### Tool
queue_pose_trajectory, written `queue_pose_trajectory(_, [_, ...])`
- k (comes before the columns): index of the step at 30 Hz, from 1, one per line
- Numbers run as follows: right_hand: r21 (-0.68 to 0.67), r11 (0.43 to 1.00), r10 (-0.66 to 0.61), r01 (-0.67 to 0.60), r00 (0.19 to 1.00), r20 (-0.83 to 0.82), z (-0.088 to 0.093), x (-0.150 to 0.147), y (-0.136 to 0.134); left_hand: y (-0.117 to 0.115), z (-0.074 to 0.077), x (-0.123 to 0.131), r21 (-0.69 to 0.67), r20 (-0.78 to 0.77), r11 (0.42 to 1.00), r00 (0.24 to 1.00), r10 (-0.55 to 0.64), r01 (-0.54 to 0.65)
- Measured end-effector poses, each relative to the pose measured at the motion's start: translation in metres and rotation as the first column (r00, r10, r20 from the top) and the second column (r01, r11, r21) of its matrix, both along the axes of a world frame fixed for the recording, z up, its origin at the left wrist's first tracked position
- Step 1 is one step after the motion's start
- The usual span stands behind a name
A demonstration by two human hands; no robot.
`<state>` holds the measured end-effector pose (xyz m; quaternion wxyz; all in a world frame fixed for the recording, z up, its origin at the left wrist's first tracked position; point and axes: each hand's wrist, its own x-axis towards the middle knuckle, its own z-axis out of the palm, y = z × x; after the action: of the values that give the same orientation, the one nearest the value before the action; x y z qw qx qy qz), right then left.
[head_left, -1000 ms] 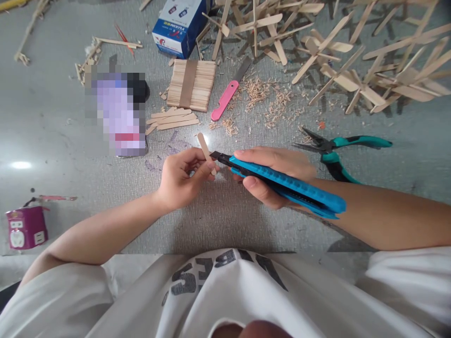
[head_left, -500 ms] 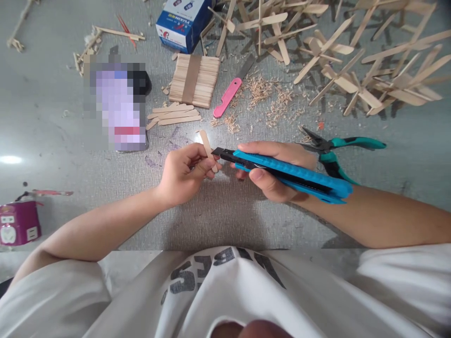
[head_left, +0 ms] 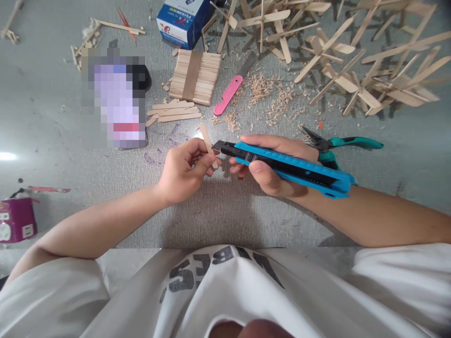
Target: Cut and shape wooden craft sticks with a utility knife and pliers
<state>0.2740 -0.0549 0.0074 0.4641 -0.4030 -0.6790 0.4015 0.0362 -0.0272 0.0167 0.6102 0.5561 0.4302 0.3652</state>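
Observation:
My left hand (head_left: 186,168) pinches a wooden craft stick (head_left: 206,136) between thumb and fingers, its upper end sticking out above. A thin sliver curls from the stick's top end. In my right hand (head_left: 273,164) lies a blue utility knife (head_left: 296,169), my thumb and fingers closed around its body. The knife's short blade meets the right edge of the stick, close to my left fingertips. Beyond my hands are several loose craft sticks (head_left: 174,111) and a banded bundle of sticks (head_left: 207,79).
A pink folding knife (head_left: 228,96) lies beside wood shavings (head_left: 260,89). Green-handled pliers (head_left: 355,142) rest near my right wrist. Assembled stick pieces (head_left: 331,56) crowd the back right. A blue box (head_left: 185,23) stands at the back; a purple power socket (head_left: 17,219) is at left.
My right hand has rolled the utility knife slightly, showing more of its top. A thin sliver now stands off the stick's upper end. The camera view has shifted a little.

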Motion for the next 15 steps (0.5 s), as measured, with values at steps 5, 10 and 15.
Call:
queue_pose_trajectory(5, [-0.001,1.000,0.008,-0.008,1.000,-0.022,-0.0023,-0.0017,0.0023,-0.0018,0.0007,-0.0008,0.008,-0.029,0.999,0.999,-0.042,0.042])
queue_pose_trajectory(10, [0.019,0.999,-0.037,0.037,0.999,-0.002,-0.0083,0.0009,0.0013,-0.0004,0.0031,-0.0001,-0.019,0.057,1.000,0.998,-0.022,0.023])
queue_pose_trajectory(15, [0.075,0.995,-0.069,0.066,0.997,0.042,-0.0093,0.0010,0.0007,-0.0002,0.0052,0.0023,-0.029,0.089,1.000,0.996,-0.002,0.004])
